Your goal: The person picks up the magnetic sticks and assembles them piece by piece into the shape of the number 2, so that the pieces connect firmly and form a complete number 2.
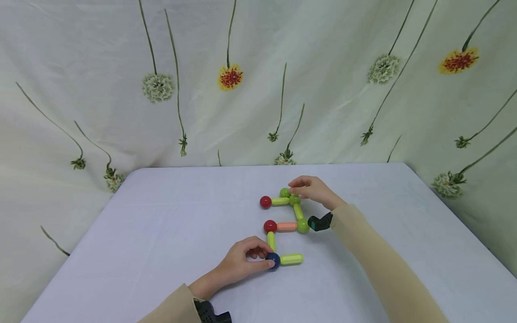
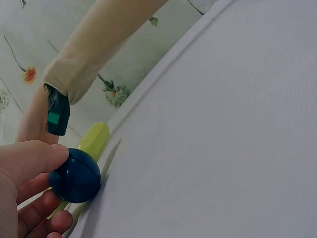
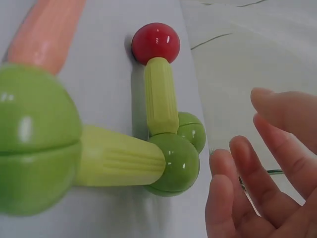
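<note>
My left hand (image 1: 242,260) pinches a dark blue ball (image 2: 75,176) between thumb and fingers at the near end of a chain of balls and rods. A yellow-green rod (image 1: 291,259) sticks out to the right of that ball, and another (image 1: 271,241) runs back to a red ball (image 1: 270,226). From there a salmon-pink rod (image 1: 286,226) reaches a green ball (image 1: 303,225). At the far end, my right hand (image 1: 313,190) hovers beside a green ball (image 3: 174,163), its fingers apart from it in the right wrist view and holding nothing.
Another green ball (image 1: 285,192) sits behind the far corner ball. A yellow-green rod (image 1: 280,201) leads left from that corner to a second red ball (image 1: 265,202). Everything lies on a white-covered table (image 1: 181,211), with a flower-patterned cloth (image 1: 323,89) hanging behind.
</note>
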`<state>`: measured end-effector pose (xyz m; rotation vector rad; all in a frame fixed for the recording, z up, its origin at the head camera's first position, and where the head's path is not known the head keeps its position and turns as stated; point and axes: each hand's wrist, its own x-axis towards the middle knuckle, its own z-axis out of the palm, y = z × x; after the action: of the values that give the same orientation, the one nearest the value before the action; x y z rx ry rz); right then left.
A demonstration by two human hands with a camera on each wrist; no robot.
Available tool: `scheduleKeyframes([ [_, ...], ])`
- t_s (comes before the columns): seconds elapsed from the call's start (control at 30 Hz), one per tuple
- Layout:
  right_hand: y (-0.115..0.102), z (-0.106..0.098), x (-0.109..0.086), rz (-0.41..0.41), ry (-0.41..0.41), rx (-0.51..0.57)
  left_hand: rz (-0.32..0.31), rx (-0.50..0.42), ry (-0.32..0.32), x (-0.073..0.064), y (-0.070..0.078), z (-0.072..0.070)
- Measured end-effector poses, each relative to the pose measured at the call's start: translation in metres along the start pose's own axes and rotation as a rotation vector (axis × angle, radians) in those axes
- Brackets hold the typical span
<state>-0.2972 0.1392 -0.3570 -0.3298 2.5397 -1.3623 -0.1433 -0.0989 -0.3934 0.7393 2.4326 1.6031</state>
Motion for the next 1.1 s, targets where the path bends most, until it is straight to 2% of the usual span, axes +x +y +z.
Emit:
scheduleKeyframes([
  [0.23, 0.000, -0.003, 0.011, 0.034, -0.030, 0.034, 0.002, 0.001, -0.005, 0.000, -0.001, 0.000],
  [0.47, 0.004, -0.005, 0.023, 0.043, -0.151, -0.016, 0.009, 0.003, -0.011, 0.000, -0.001, 0.000],
  [0.77, 0.009, -0.003, 0.031, -0.035, -0.237, -0.028, 0.015, 0.002, -0.010, -0.001, -0.001, -0.002],
  [1.1, 0.018, 0.002, 0.038, -0.037, -0.265, -0.035, 0.002, 0.009, -0.011, 0.000, 0.000, -0.002],
])
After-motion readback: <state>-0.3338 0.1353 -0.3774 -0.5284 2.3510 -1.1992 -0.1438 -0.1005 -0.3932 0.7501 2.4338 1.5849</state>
